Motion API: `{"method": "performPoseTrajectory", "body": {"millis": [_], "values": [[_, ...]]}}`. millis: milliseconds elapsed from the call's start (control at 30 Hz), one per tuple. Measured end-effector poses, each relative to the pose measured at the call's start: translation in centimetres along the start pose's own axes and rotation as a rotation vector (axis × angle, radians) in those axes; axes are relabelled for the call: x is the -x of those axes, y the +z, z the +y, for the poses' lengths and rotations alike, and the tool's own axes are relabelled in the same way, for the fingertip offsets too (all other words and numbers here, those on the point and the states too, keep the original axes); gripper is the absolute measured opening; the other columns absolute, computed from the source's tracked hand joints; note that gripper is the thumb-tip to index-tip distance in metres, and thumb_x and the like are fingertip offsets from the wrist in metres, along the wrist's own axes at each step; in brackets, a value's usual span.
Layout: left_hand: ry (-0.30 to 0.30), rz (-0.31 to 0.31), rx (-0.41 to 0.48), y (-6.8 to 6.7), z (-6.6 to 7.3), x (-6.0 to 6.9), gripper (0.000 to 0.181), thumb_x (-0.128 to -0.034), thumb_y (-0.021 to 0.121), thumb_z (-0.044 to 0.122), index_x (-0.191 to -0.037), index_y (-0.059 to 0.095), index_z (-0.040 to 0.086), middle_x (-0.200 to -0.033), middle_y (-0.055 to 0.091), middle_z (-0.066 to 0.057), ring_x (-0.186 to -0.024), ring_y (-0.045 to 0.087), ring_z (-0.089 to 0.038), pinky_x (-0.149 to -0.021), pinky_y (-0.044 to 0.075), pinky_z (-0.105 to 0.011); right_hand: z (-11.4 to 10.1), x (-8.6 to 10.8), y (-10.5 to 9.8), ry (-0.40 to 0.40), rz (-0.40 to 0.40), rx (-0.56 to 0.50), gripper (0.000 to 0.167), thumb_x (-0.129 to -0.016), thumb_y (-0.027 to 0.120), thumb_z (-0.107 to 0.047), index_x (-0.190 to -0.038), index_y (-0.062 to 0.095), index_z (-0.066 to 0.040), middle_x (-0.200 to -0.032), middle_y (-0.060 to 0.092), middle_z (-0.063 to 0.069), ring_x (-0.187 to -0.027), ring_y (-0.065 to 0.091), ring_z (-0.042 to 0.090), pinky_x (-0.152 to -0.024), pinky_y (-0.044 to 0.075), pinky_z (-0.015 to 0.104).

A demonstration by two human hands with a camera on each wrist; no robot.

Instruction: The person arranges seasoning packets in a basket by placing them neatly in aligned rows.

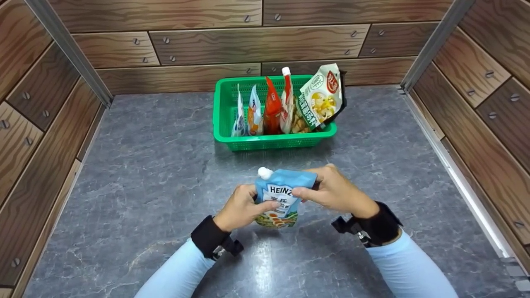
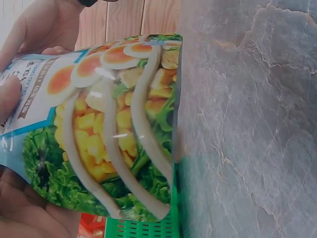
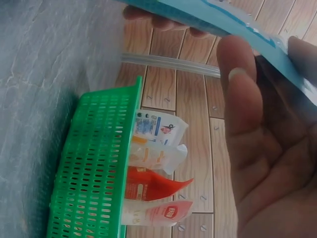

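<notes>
A blue Heinz salad dressing pouch (image 1: 278,219) with a white cap (image 1: 265,173) is held between both hands, tilted, in front of the green basket. My left hand (image 1: 240,209) grips its left side, thumb across the front. The right hand (image 1: 337,192) pinches the upper right edge, thumb on the label. In the left wrist view the pouch (image 2: 109,129) shows printed eggs, corn and lettuce on its lower front. The right wrist view shows the pouch (image 3: 218,20) nearly edge-on, with the right hand's fingers (image 3: 242,94) at it.
Behind the hands stands a green basket (image 1: 269,143) with several upright packets, among them a red pouch (image 1: 272,107) and a white-capped pouch (image 1: 286,99). At its right end leans a soup seasoning packet (image 1: 323,99). Wood-patterned walls (image 1: 207,45) enclose the grey marbled table (image 1: 145,174).
</notes>
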State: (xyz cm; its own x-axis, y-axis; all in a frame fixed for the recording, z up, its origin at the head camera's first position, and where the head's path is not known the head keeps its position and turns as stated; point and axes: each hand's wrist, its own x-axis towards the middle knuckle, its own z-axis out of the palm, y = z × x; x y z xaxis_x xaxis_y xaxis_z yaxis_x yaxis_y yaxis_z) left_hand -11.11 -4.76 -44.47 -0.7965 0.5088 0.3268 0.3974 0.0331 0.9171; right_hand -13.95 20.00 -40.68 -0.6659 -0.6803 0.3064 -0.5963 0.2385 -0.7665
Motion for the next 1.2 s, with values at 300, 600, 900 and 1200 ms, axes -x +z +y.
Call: {"method": "performPoseTrajectory", "body": {"millis": [300, 600, 900, 1200], "values": [[-0.053, -0.063, 0.037, -0.1, -0.5, 0.2, 0.018, -0.0872, 0.069, 0.003, -0.104, 0.069, -0.004, -0.096, 0.072, -0.013, -0.085, 0.070, -0.017, -0.074, 0.056, -0.032, -0.4, -0.9, 0.0, -0.009, -0.096, -0.016, 0.010, -0.094, 0.062, -0.014, -0.085, 0.063, -0.015, -0.059, 0.058, -0.002, -0.050, 0.061, 0.006, -0.045, 0.051, 0.026], [-0.090, -0.076, -0.027, -0.4, -3.9, 0.8, 0.025, -0.0875, 0.072, 0.017, -0.111, 0.069, 0.007, -0.103, 0.072, -0.002, -0.089, 0.069, -0.012, -0.076, 0.055, -0.031, -0.3, -1.1, 0.2, -0.027, -0.133, 0.031, 0.015, -0.099, 0.055, -0.016, -0.092, 0.067, -0.011, -0.074, 0.070, -0.001, -0.055, 0.064, 0.009, -0.049, 0.053, 0.025], [-0.135, -0.110, -0.323, -4.3, -4.3, 0.4, 0.039, -0.0854, 0.073, 0.032, -0.115, 0.067, 0.007, -0.106, 0.069, -0.007, -0.095, 0.065, -0.023, -0.085, 0.052, -0.041, -0.3, -0.9, 0.4, -0.035, -0.051, 0.023, 0.014, -0.098, 0.056, -0.011, -0.086, 0.062, -0.013, -0.073, 0.067, 0.000, -0.056, 0.064, 0.012, -0.049, 0.052, 0.023], [-0.349, 0.295, -0.496, -9.2, -4.8, -2.5, 0.025, -0.0943, 0.062, 0.027, -0.108, 0.068, 0.007, -0.093, 0.069, -0.003, -0.080, 0.063, -0.015, -0.073, 0.052, -0.031, -0.1, -0.7, 0.3, -0.027, -0.024, 0.009, 0.013, -0.099, 0.053, -0.009, -0.088, 0.058, -0.013, -0.069, 0.064, -0.001, -0.056, 0.064, 0.008, -0.046, 0.051, 0.026]]}}
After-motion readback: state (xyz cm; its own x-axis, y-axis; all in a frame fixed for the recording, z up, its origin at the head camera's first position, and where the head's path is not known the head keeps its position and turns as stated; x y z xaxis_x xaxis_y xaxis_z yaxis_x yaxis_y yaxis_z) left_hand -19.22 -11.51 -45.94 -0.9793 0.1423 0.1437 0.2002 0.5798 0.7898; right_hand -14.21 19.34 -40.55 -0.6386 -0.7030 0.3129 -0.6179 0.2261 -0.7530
